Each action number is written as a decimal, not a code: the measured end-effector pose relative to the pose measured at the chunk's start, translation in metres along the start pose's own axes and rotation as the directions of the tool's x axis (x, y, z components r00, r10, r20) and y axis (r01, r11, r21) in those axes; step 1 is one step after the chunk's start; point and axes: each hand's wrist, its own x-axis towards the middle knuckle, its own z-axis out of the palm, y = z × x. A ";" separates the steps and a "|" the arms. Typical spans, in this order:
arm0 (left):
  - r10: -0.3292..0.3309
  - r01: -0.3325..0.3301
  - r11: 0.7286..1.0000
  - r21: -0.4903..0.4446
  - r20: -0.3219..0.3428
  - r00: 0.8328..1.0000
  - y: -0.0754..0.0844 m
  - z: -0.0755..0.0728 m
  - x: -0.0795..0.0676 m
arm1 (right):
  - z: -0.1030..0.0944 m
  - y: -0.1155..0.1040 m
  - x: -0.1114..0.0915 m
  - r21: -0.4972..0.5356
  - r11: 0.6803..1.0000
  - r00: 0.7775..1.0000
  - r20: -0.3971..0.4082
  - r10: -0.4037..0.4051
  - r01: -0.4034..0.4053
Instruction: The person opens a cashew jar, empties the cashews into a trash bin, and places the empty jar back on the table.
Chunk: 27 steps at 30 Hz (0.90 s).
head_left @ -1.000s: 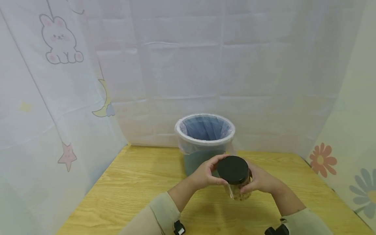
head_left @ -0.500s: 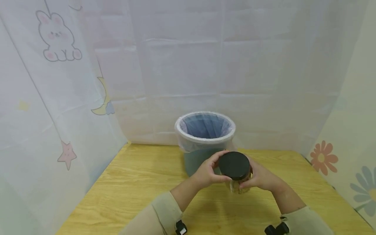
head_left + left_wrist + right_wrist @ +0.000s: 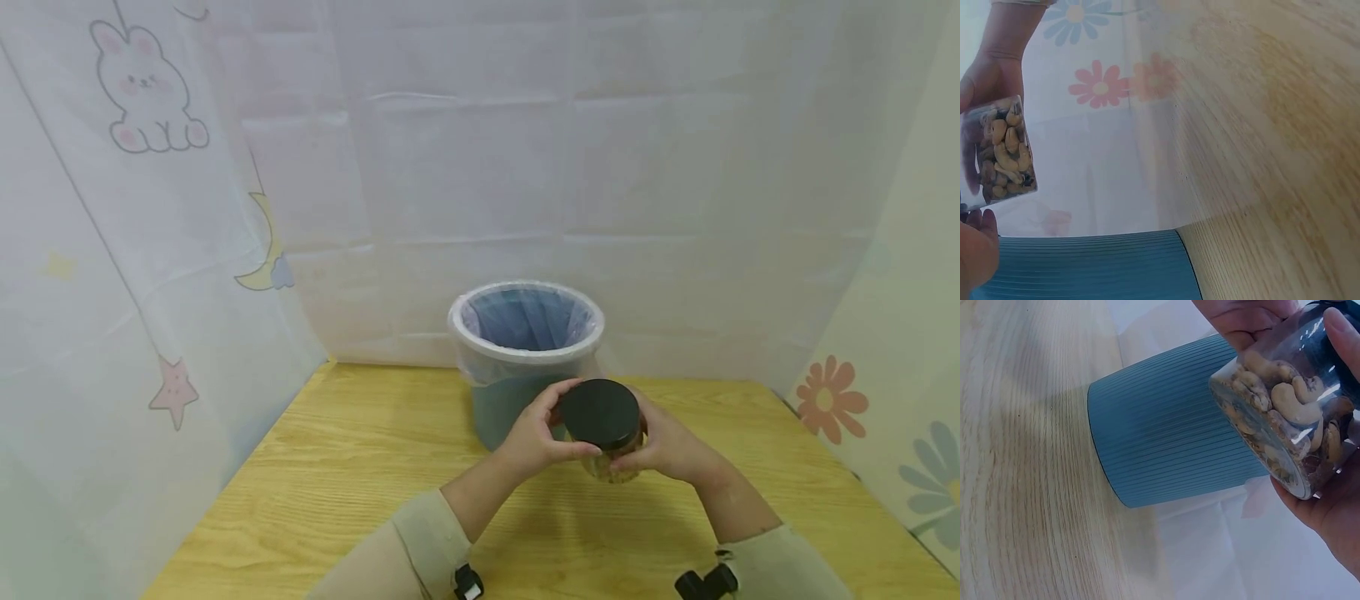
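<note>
A clear jar [image 3: 1291, 425] of cashews with a black lid [image 3: 600, 414] is held between both hands in front of the bin. My left hand [image 3: 536, 437] grips the jar at its lid end from the left, thumb along the lid's near edge. From the right, my right hand [image 3: 671, 446] holds the jar's clear side, thumb across its near face. The cashews [image 3: 1007, 150] show through the wall in both wrist views. The jar is lifted above the table, lid up. The fingers on its far side are mostly hidden in the head view.
A blue ribbed bin [image 3: 1172, 425] with a pale rim [image 3: 465, 333] and a clear liner stands on the wood-grain table [image 3: 360, 467], just beyond the jar. Pale printed curtains [image 3: 450, 167] enclose the back and sides.
The jar has risen slightly in the head view, and both hands have moved with it. Less of its clear body shows below the lid. Both hands keep their hold.
</note>
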 end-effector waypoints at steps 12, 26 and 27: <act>-0.004 0.009 0.999 -0.043 0.116 0.993 0.011 -0.009 -0.001 | -0.002 -0.002 -0.002 0.007 1.000 1.000 0.015 -0.021 0.021; 0.141 -0.086 0.971 -0.224 0.243 0.960 0.024 -0.022 -0.001 | -0.005 -0.007 -0.002 0.031 0.999 0.997 0.073 -0.033 0.031; 0.150 -0.091 0.967 -0.236 0.249 0.957 0.023 -0.023 -0.001 | -0.005 -0.008 -0.002 0.037 0.999 0.996 0.077 -0.038 0.035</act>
